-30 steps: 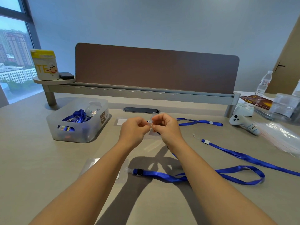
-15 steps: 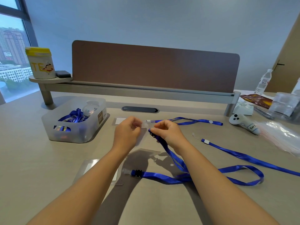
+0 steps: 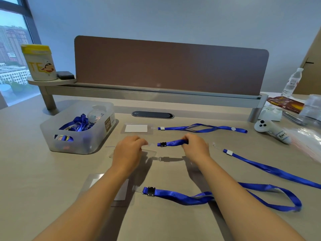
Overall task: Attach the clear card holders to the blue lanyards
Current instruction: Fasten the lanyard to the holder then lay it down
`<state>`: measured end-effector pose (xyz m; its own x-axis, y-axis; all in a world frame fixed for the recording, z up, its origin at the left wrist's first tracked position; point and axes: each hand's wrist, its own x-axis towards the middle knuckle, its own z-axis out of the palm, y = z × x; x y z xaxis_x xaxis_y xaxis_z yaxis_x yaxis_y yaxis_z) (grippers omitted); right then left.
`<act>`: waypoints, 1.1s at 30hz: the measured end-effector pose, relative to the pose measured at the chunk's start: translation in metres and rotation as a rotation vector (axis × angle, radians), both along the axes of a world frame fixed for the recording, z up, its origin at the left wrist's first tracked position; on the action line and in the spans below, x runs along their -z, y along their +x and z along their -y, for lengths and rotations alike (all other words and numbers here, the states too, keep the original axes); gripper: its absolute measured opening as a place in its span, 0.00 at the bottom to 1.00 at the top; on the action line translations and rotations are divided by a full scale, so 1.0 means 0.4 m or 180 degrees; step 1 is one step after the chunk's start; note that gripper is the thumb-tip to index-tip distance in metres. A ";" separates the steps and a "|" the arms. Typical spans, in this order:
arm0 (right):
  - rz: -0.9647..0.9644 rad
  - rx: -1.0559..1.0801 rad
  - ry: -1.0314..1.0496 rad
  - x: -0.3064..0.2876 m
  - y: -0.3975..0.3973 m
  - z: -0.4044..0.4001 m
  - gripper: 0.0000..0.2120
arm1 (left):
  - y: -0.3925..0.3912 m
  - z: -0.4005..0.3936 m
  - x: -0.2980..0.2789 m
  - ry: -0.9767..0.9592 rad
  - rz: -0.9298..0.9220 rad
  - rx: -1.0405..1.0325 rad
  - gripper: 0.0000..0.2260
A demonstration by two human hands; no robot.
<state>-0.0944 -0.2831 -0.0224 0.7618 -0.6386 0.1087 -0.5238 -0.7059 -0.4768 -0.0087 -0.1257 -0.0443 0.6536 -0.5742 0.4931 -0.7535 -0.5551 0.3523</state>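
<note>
My left hand point(image 3: 129, 152) pinches a clear card holder point(image 3: 149, 151) just above the desk. My right hand point(image 3: 195, 147) grips a blue lanyard point(image 3: 173, 142) near its black clip, whose clear strap reaches to the holder. Farther back lies a card holder with a white card point(image 3: 136, 128) joined to another blue lanyard point(image 3: 203, 128). Under my left forearm lies a third clear holder point(image 3: 97, 181), with a lanyard with a black clip point(image 3: 182, 196) beside it. A loose lanyard point(image 3: 271, 168) lies to the right.
A translucent bin point(image 3: 78, 129) with more blue lanyards stands at the left. A brown divider panel point(image 3: 170, 66) closes the back of the desk. A white controller point(image 3: 271, 130), plastic bags point(image 3: 311, 136) and a water bottle point(image 3: 292, 82) sit at the right.
My hands have moved apart and lowered toward the desk. The lanyard's clip end and the clear holder now stretch between them.
</note>
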 end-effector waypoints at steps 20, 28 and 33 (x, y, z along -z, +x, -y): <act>-0.1613 -0.0305 0.0172 0.095 -0.021 0.019 0.31 | 0.061 0.025 0.090 0.1506 -0.0981 -0.0297 0.26; -0.1088 -0.0696 -0.0257 0.104 0.042 0.131 0.24 | 0.124 0.046 0.086 0.1390 -0.0975 -0.0295 0.26; -0.1275 -0.0042 -0.0462 0.098 0.024 0.134 0.27 | 0.113 0.064 0.077 0.1501 -0.0886 -0.0504 0.28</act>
<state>-0.0848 -0.3366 -0.0617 0.7701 -0.6285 -0.1095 -0.6379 -0.7586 -0.1326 0.0365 -0.1514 -0.0753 0.8183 -0.5748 0.0039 -0.5624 -0.7991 0.2124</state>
